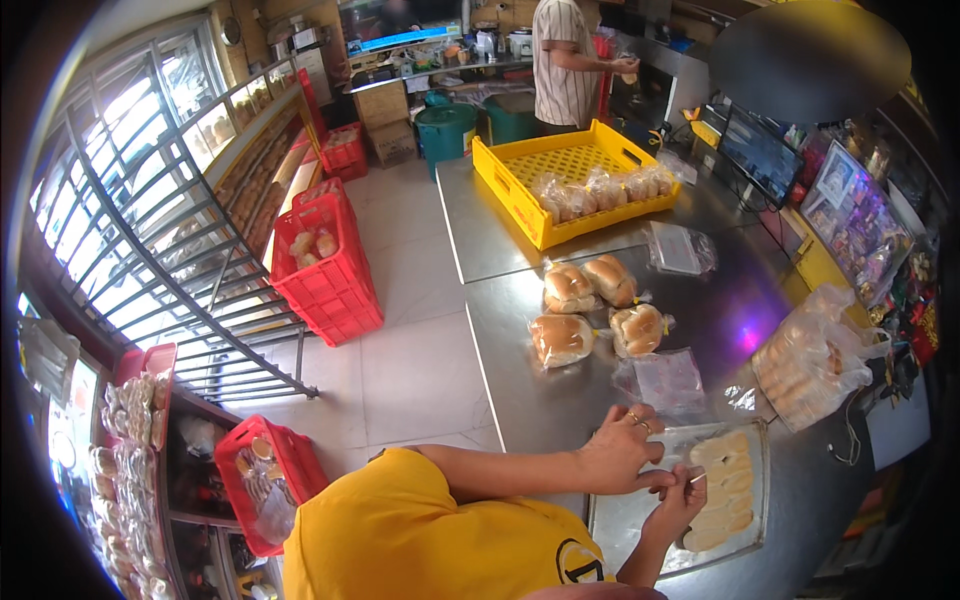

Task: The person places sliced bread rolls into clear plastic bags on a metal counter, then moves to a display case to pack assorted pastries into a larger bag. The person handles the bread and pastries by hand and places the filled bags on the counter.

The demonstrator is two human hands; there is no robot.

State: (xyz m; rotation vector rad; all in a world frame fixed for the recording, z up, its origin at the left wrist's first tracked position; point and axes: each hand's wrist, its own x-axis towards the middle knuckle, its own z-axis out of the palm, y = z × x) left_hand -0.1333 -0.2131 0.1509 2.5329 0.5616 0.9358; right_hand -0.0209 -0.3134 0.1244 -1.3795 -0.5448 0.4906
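Note:
In front of me is a metal baking tray (622,517) with a block of long pale bread fingers (722,490), joined side by side, on its right part. My left hand (625,450) is over the tray, its fingers loosely curved and apart, with nothing visible in them. Its thumb reaches the fingertips of my right hand (678,507). The right fingers are pinched round a small thin white piece (698,478), too small to name. Just beyond the tray lie flat clear plastic bags (668,382). Farther off are several bagged buns (561,340) with golden tops.
A yellow crate (515,215) with bagged bread stands at the table's far end. To the right are a plastic bag of bread (815,355) and a monitor (760,155). Red crates (335,280) and a metal railing (190,250) stand left. Another person (563,70) works at the back.

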